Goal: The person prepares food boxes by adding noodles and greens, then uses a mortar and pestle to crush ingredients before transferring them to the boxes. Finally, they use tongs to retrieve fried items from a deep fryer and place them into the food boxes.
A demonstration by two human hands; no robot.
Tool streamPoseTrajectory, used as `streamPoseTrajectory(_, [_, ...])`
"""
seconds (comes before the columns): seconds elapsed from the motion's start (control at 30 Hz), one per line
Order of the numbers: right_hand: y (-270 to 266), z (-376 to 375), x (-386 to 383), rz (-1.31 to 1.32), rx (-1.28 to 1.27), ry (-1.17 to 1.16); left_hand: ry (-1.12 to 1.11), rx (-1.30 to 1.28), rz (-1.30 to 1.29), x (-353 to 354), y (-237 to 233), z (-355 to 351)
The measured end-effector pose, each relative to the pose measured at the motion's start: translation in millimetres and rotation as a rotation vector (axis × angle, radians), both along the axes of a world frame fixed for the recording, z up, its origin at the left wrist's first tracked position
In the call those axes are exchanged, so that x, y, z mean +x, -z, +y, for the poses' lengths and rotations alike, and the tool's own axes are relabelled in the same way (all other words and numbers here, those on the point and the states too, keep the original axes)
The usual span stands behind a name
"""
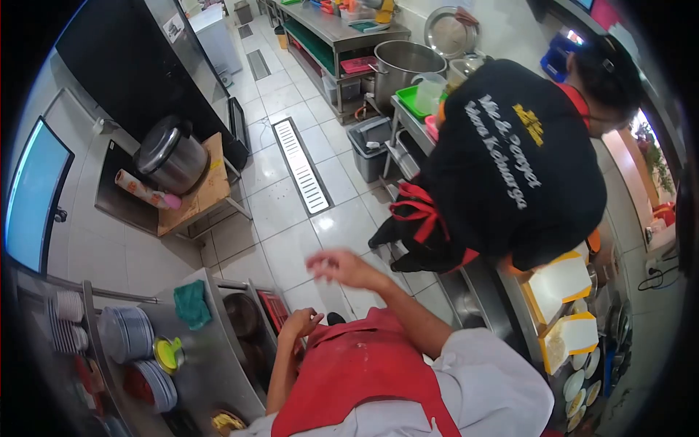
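Observation:
My right hand (342, 268) is held out over the tiled floor in front of my red apron (357, 371). Its fingers are spread, a little blurred, with nothing in them. Close to the left side of the apron is my left hand (300, 323), its fingers curled in and no object showing in them. Left of that hand, a steel counter (211, 349) carries a green cloth (192, 304), stacked plates (127, 333) and a yellow-green cup (168, 355).
A co-worker (520, 160) in a black shirt bends over the right-hand counter, where open food boxes (561, 288) stand. A large rice cooker (172, 154) sits on a wooden table at left. A drain grate (300, 166) runs along the floor; a grey bin (370, 146) stands beside it.

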State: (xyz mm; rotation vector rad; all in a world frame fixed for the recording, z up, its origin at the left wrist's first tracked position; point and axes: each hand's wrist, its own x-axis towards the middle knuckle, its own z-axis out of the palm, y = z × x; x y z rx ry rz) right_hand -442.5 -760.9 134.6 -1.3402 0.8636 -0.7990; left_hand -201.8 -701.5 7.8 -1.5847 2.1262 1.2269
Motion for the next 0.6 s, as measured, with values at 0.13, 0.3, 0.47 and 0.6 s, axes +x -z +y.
streamPoseTrajectory(0.13, [-2,-163,-4,-0.321,-0.091,0.613,-0.219,0.041,0.081,59,13,-34])
streamPoseTrajectory(0.3, [47,-366,-140,0.535,-0.422,1.594,-0.299,0.017,0.12,93,44,-79])
streamPoseTrajectory(0.47, [45,-420,-323,0.599,-0.007,2.06,-0.444,0.197,0.187,112,92,-141])
streamPoseTrajectory(0.6, [63,-423,-431,1.033,0.384,2.056,-0.513,0.165,0.281,129,146,-209])
